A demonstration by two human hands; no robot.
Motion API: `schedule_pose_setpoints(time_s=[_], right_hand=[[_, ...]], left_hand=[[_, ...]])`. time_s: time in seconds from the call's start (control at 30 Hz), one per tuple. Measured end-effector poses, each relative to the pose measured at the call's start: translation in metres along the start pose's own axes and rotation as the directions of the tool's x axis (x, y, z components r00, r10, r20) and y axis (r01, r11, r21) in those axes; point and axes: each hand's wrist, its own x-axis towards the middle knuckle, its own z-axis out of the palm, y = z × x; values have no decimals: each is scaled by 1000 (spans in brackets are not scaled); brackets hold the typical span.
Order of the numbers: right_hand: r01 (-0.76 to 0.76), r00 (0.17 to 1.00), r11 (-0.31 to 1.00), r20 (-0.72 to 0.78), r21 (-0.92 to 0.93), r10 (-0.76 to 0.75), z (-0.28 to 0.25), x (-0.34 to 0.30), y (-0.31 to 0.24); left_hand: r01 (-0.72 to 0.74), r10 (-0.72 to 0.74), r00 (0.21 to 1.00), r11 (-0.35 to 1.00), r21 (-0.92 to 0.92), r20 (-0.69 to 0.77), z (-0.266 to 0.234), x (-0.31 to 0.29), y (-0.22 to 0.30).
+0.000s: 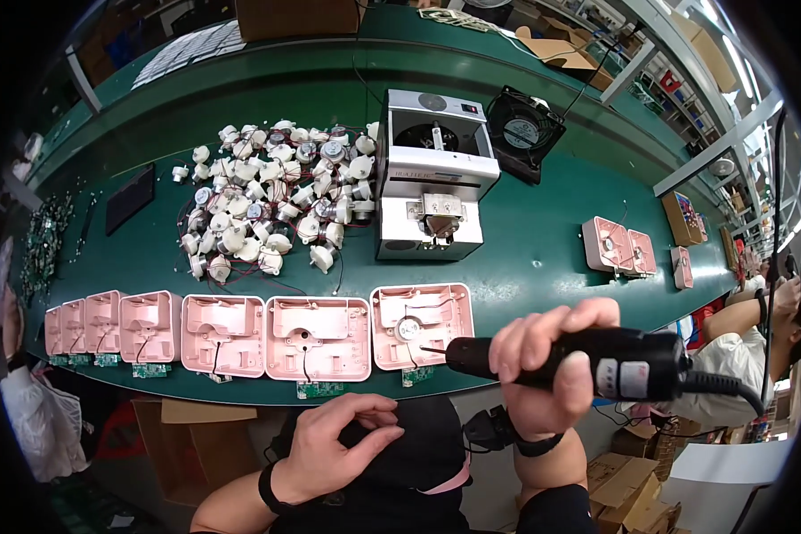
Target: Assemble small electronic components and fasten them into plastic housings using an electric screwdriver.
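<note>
My right hand (543, 360) is wrapped round a black corded electric screwdriver (627, 365). Its thin bit points left, toward the nearest pink plastic housing (449, 307). Inside that housing sits a round motor (408, 329), and a green circuit board (416, 377) hangs on wires at its front edge; whether the bit touches anything, I cannot tell. My left hand (343, 445) is held over my lap, just off the table edge, with fingers curved, thumb apart and nothing in it. More pink housings (319, 363) stand in a row to the left, most with a board and wire at the front.
Behind the row lies a heap of white geared motors (249, 200) with wires. A screw feeder (436, 173) stands mid-table beside a black fan (521, 132). Pink housings (607, 245) sit at right. Circuit boards (49, 240) are piled far left. Other people sit at both sides.
</note>
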Motion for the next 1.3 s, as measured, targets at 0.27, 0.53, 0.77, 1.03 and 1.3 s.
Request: schedule_pose_setpoints(time_s=[0.27, 0.53, 0.77, 1.03, 1.3], right_hand=[[29, 991, 969, 120, 246, -60, 11, -18, -46], [200, 975, 973, 68, 118, -209, 13, -16, -54], [271, 957, 953, 71, 132, -282, 20, -15, -61], [286, 955, 950, 48, 124, -294, 20, -16, -63], [174, 964, 980, 184, 98, -190, 18, -15, -67]], left_hand=[[366, -321, 927, 672, -644, 193, 24, 22, -4], [389, -341, 915, 601, -698, 216, 23, 24, -7], [425, -361, 893, 488, -762, 268, 19, 19, -14], [413, -359, 898, 483, -772, 256, 24, 21, -9], [498, -392, 851, 394, -773, 349, 25, 20, -11]])
